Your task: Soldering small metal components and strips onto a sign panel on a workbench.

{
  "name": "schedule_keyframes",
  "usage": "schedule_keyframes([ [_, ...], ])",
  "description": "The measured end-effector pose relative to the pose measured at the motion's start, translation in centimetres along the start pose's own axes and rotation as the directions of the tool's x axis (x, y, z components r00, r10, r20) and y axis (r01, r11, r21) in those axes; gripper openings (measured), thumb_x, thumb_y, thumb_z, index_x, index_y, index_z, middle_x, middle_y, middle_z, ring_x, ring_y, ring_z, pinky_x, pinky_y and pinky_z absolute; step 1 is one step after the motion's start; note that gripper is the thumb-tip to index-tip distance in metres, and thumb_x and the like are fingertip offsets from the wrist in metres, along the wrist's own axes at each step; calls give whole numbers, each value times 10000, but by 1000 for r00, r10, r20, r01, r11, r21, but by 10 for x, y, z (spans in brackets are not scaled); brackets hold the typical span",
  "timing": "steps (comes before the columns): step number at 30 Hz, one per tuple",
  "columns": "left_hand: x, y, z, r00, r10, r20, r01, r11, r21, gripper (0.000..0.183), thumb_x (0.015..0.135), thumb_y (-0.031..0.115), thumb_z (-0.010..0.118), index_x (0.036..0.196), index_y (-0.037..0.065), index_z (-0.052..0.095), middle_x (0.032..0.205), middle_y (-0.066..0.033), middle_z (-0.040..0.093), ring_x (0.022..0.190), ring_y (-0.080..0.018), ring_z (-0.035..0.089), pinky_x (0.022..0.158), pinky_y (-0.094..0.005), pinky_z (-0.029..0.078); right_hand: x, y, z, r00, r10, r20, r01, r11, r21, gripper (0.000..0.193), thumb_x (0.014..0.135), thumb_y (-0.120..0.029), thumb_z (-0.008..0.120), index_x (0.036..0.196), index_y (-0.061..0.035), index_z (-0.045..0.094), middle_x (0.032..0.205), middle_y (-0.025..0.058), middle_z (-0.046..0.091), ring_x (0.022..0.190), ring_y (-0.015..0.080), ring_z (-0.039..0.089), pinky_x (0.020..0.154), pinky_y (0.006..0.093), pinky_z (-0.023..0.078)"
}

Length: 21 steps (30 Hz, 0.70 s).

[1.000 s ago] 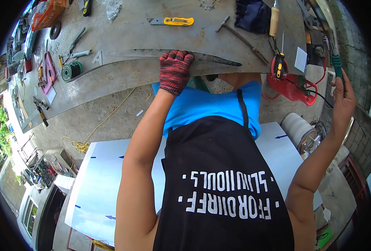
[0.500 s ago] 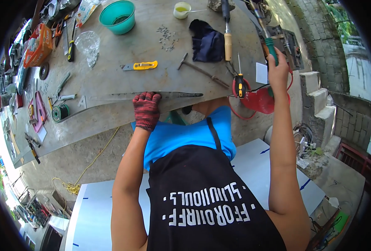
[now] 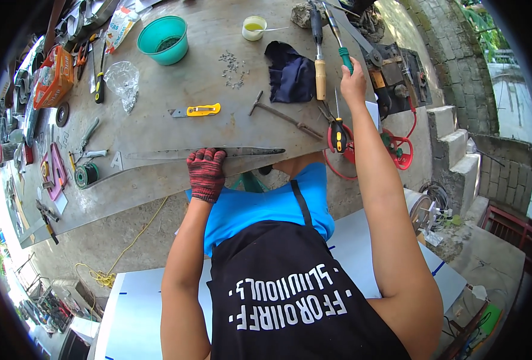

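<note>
My right hand point(image 3: 354, 83) is closed around the green handle of a tool point(image 3: 345, 59) with a long metal shaft. Its far end reaches toward a stone block point(image 3: 302, 15) at the back of the table. Close beside it lies a wooden-handled tool point(image 3: 320, 81). At the near edge, my left hand point(image 3: 206, 174), in a red and black knitted glove, rests with curled fingers over a long dark tapered strip point(image 3: 251, 152). What the fingers grip is hidden. A yellow-and-black screwdriver point(image 3: 338, 135) lies by the right corner.
On the metal table point(image 3: 176, 129) lie a yellow utility knife point(image 3: 197, 110), a T-shaped metal rod point(image 3: 284, 117), a dark cloth point(image 3: 291, 75), small grey pieces point(image 3: 234, 69), a green bowl point(image 3: 163, 41) and a cup of yellow liquid point(image 3: 254, 27). Hand tools and a wire spool point(image 3: 86, 174) crowd the left.
My right hand has brought the green-handled tool leftward and farther in, beside the wooden-handled one. My left hand stays at the table edge. The whole view has shifted slightly.
</note>
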<state>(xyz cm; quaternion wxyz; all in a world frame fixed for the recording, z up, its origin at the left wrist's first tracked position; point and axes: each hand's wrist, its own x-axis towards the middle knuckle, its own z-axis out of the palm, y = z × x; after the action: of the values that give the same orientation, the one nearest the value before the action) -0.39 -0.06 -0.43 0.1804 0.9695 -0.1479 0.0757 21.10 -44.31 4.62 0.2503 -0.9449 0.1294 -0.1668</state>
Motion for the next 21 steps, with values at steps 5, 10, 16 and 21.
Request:
schedule_keyframes([
  [5, 4, 2, -8, 1000, 7, 6, -7, 1000, 12, 277, 822, 143, 648, 1078, 219, 724, 1126, -48, 716, 1129, -304, 660, 1025, -512, 442, 7, 27, 23, 999, -32, 25, 32, 999, -2, 457, 1035, -288, 676, 1440, -92, 596, 1279, 237, 720, 1183, 446, 685, 1000, 517, 525],
  [10, 4, 1, -5, 1000, 10, -13, -10, 1000, 1, 259, 811, 142, 655, 1045, 214, 738, 1096, -51, 729, 1103, -309, 675, 991, -509, 455, 12, 38, 33, 997, -15, 69, 16, 1000, -18, 477, 1010, -296, 711, 1426, -84, 613, 1288, 223, 726, 1201, 425, 686, 1024, 502, 522],
  [16, 5, 3, -6, 1000, 16, -12, -15, 1000, 14, 261, 806, 149, 659, 1048, 208, 737, 1088, -51, 727, 1094, -308, 675, 986, -507, 455, 12, 51, 42, 990, -1, 141, 5, 1000, -31, 440, 1002, -240, 715, 1403, -76, 640, 1291, 198, 720, 1202, 389, 684, 1033, 478, 522],
  [21, 8, 3, -7, 999, 39, -10, -39, 999, 2, 289, 779, 153, 679, 1057, 216, 724, 1087, -48, 711, 1083, -308, 664, 975, -509, 452, 2, 24, 15, 997, -18, -70, 14, 998, -67, 392, 1001, -210, 708, 1368, -77, 672, 1255, 161, 700, 1105, 340, 690, 1012, 478, 530],
])
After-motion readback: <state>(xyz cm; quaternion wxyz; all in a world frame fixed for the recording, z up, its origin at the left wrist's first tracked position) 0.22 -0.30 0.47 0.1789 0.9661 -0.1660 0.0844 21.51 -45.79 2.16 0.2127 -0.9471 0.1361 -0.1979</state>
